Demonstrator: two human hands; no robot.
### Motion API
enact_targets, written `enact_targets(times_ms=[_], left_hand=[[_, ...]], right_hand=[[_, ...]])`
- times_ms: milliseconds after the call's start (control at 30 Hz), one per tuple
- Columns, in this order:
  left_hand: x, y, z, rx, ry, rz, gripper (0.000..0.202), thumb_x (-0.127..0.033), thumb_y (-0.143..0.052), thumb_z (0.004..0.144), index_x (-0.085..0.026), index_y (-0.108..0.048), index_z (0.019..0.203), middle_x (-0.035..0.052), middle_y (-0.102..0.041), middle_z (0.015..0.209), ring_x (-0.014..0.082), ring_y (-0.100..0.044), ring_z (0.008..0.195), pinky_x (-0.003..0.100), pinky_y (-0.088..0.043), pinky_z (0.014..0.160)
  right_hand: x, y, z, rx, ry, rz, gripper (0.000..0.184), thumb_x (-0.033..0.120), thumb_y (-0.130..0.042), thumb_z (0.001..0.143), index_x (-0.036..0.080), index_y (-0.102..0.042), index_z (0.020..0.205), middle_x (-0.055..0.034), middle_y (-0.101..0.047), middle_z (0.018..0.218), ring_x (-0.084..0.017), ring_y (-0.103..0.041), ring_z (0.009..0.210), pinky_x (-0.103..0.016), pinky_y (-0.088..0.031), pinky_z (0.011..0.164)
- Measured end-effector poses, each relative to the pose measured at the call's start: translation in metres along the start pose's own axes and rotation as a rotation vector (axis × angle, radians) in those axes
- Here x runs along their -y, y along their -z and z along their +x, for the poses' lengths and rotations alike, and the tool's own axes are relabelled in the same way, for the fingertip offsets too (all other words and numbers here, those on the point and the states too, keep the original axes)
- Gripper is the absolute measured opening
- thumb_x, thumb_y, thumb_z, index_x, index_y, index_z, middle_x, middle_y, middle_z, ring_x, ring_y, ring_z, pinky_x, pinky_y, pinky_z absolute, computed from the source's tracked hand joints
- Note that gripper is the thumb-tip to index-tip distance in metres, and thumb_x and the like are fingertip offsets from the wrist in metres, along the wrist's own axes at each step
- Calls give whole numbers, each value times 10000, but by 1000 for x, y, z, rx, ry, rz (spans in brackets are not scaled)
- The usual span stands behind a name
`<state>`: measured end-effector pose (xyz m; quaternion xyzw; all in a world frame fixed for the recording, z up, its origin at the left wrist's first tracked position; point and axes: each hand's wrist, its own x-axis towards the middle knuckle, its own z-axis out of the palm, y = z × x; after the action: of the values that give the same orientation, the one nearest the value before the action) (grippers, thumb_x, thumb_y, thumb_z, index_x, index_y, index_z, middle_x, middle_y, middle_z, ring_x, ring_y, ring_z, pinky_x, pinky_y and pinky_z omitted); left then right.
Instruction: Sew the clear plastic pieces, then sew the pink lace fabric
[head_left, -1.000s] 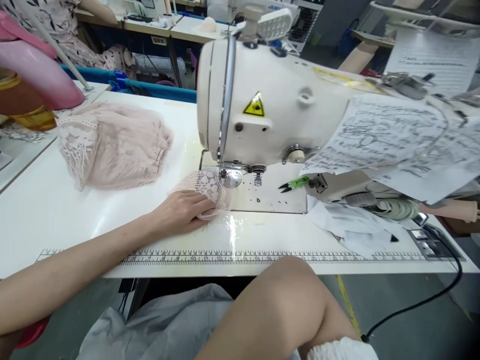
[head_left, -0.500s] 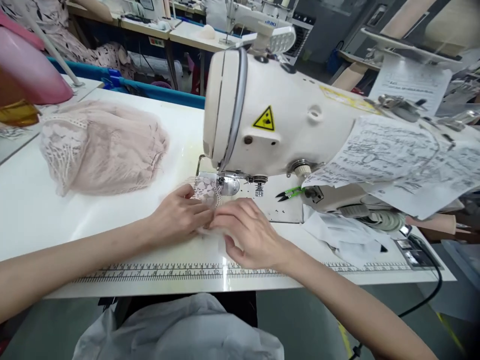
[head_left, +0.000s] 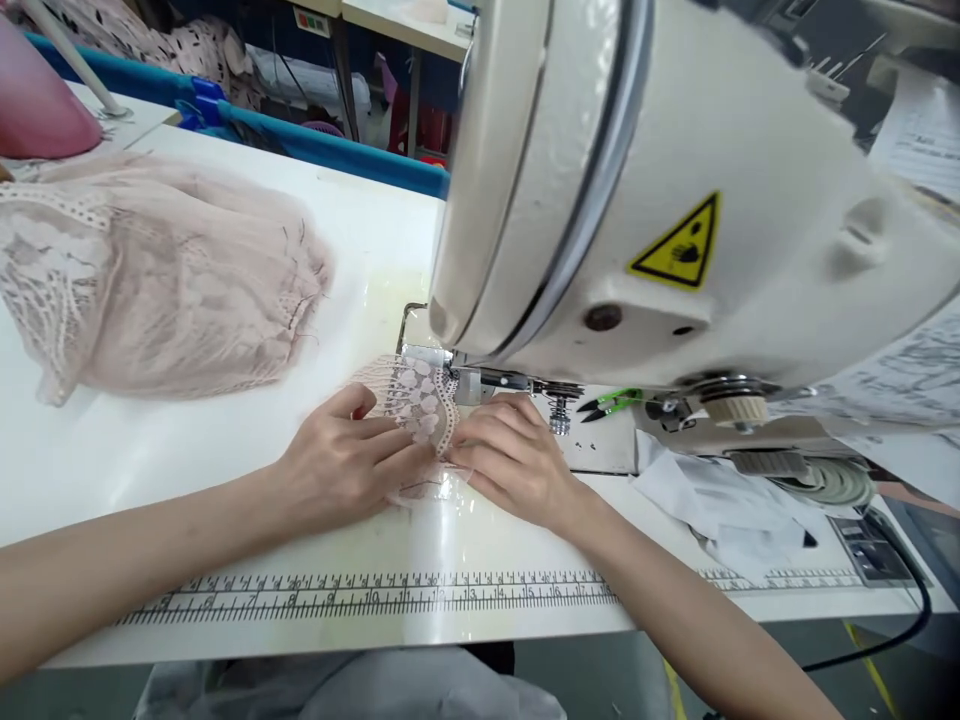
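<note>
A pale pink lace piece (head_left: 420, 400) with a scalloped, dotted edge lies at the needle area of the sewing machine (head_left: 570, 200). My left hand (head_left: 356, 460) presses on its near left part, fingers closed on the lace. At the scalloped edge on the right, my right hand (head_left: 517, 455) pinches the fabric, just in front of the machine's foot. The fingertips of both hands nearly meet at the near end of the lace, where a sheer strip trails onto the table. The needle itself is hidden behind the machine head.
A heap of pink lace and mesh (head_left: 187, 280) lies on the left of the white table (head_left: 360, 230). Green-handled thread snips (head_left: 611, 403) rest behind my right hand. White scraps (head_left: 720, 500) lie to the right. A printed ruler (head_left: 375, 597) runs along the front edge.
My view has moved closer to the machine. My right hand's fingers have drawn together and lie flatter at the lace edge. More of the lace shows between my hands.
</note>
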<state>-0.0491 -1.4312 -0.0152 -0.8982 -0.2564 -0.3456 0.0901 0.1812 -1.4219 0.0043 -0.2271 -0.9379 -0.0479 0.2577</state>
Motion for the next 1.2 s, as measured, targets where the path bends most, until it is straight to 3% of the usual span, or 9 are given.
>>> enact_targets(times_ms=[133,367,467,533,600,800,1200], left_hand=[[-1,-1,1,-6,0,5,185,-47,-504,894,-169,-627,830,-50,-633,592,105,-480,497,318,-314,593],[-1,0,4,-7,1,26,211,-14,-509,861,-175,-641,825,-48,-633,588,113,-511,512,328,-333,597],[0,-1,2,29,9,12,206,-115,-502,896,-161,-654,1026,37,-743,935,194,-663,873,380,-441,807],[1,-4,1,126,50,-17,358,-235,-465,931,-114,-577,1249,108,-654,1262,251,-590,1177,422,-421,997],[2,-8,-1,224,87,-16,513,-356,-425,948,-65,-482,1367,147,-541,1402,280,-505,1297,429,-390,1076],[4,-12,-2,283,112,12,583,-445,-398,945,-83,-471,1397,151,-507,1429,308,-479,1327,456,-392,1104],[4,-10,-2,318,121,43,608,-481,-434,929,-96,-476,1398,144,-495,1438,315,-493,1314,468,-421,1081]], right_hand=[[0,2,2,30,-43,23,153,278,-635,904,169,-637,1010,-43,-711,1002,-193,-621,973,-373,-514,838],[-3,-3,0,-29,46,105,128,76,-627,876,173,-646,957,-3,-753,994,-171,-656,1076,-345,-553,947],[-3,-3,-4,-21,-1,130,136,100,-605,898,172,-657,1002,-16,-758,976,-162,-687,1009,-326,-581,914],[-3,-2,-4,-3,-49,147,134,135,-581,921,170,-665,1020,-31,-755,978,-159,-696,979,-297,-599,858],[-2,1,-1,35,-89,167,147,176,-555,944,167,-673,1031,-41,-750,987,-158,-700,959,-283,-602,826],[-1,7,7,178,-144,178,189,222,-508,972,166,-684,1014,-46,-742,939,-151,-700,927,-283,-581,834],[2,-5,-1,15,-114,149,175,202,-526,955,169,-691,1001,-23,-758,965,-147,-705,930,-252,-585,816]])
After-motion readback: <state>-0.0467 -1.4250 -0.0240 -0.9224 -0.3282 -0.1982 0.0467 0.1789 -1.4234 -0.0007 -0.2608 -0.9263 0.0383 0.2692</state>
